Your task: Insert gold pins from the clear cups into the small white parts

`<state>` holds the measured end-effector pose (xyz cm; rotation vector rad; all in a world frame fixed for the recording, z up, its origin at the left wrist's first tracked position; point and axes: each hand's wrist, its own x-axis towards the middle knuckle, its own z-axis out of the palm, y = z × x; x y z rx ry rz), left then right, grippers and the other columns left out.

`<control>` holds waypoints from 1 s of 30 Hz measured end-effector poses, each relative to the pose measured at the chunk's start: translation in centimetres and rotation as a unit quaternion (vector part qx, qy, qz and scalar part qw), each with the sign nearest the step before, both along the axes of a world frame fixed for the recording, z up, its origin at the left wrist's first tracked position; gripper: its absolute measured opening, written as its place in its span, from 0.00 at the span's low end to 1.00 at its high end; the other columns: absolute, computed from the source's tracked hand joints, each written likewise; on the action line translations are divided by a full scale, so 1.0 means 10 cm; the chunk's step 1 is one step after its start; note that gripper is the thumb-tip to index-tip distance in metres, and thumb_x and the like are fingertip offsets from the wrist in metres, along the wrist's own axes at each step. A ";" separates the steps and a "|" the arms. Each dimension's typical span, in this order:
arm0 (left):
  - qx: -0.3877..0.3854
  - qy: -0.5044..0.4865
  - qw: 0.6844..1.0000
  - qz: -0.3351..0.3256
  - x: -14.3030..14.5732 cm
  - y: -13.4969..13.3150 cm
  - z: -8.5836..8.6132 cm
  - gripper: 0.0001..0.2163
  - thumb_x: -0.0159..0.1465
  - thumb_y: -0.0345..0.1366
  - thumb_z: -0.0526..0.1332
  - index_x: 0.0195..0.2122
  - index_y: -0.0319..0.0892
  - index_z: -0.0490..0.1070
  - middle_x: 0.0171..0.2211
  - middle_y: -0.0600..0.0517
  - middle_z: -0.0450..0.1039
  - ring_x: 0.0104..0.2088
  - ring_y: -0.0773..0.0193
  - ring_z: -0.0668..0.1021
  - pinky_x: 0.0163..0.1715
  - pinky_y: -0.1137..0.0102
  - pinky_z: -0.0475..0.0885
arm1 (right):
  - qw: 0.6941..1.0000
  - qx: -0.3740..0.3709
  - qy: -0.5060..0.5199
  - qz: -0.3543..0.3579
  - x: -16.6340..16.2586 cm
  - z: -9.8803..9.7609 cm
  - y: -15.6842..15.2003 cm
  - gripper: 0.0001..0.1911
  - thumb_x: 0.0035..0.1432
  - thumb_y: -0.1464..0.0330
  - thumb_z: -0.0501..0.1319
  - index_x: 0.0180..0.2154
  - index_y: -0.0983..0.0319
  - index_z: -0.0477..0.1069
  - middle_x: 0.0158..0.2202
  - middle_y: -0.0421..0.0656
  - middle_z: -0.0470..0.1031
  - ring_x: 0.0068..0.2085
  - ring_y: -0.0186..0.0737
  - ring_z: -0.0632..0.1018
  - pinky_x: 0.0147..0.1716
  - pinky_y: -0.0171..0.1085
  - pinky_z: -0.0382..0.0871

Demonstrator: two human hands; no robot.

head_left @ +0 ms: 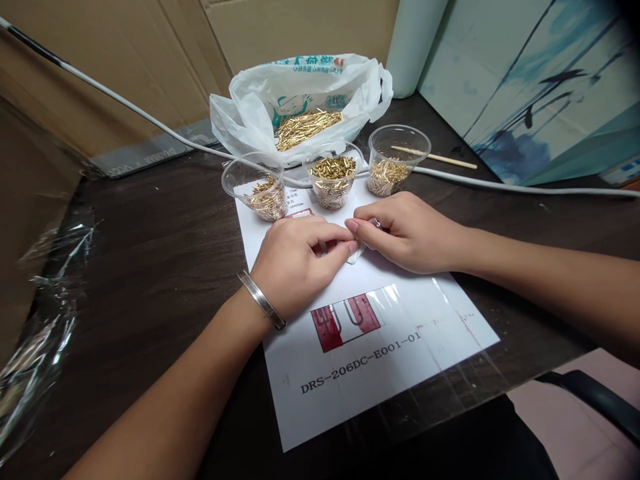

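My left hand (300, 263) and my right hand (407, 230) meet fingertip to fingertip over a white printed sheet (370, 373) taped to the dark table. Both are pinched shut around a small clear piece (356, 255) that I cannot make out; it peeks out below the fingers. A silver bangle (261, 300) rings my left wrist. Just beyond the hands stand three clear plastic cups of small brass pins: left (257, 190), middle (333, 177), right (395, 163).
A white plastic bag (300, 100) holding more brass pins sits behind the cups. A white cable (525, 187) and a thin wooden stick (440, 157) lie at the right. Cardboard walls stand at the back; crumpled clear film (40, 333) lies at the left.
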<state>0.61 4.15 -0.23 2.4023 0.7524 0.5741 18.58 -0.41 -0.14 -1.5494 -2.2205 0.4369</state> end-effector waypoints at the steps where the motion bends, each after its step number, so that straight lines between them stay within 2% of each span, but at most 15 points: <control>1: 0.001 0.000 1.000 -0.001 0.00 0.00 0.00 0.08 0.61 0.35 0.59 0.32 0.43 0.79 0.24 0.53 0.73 0.25 0.68 0.69 0.26 0.71 0.63 | 1.000 0.001 0.000 -0.004 0.00 0.00 0.00 0.18 0.62 0.64 0.49 0.22 0.63 0.63 0.18 0.36 0.59 0.22 0.29 0.57 0.24 0.33 0.47; 12: -0.014 0.001 1.000 0.015 0.01 0.01 0.00 0.08 0.60 0.36 0.60 0.32 0.43 0.78 0.26 0.53 0.75 0.26 0.68 0.71 0.28 0.71 0.64 | 1.000 0.005 0.016 -0.007 -0.01 -0.01 -0.02 0.17 0.62 0.64 0.50 0.24 0.63 0.66 0.18 0.37 0.61 0.22 0.29 0.57 0.24 0.33 0.47; 17: -0.024 0.012 1.000 0.014 -0.01 0.01 0.02 0.07 0.57 0.36 0.61 0.33 0.43 0.78 0.24 0.54 0.73 0.24 0.69 0.70 0.24 0.72 0.63 | 1.000 0.007 0.023 -0.003 -0.01 0.00 -0.02 0.16 0.62 0.64 0.50 0.26 0.63 0.69 0.19 0.37 0.62 0.22 0.29 0.58 0.24 0.33 0.47; 30: -0.037 -0.004 0.999 0.023 -0.03 0.03 0.00 0.06 0.57 0.35 0.62 0.30 0.43 0.78 0.21 0.55 0.72 0.23 0.70 0.70 0.23 0.73 0.63 | 1.000 0.022 0.015 0.005 -0.01 -0.03 -0.03 0.16 0.62 0.65 0.50 0.25 0.64 0.68 0.19 0.38 0.63 0.22 0.29 0.58 0.24 0.33 0.48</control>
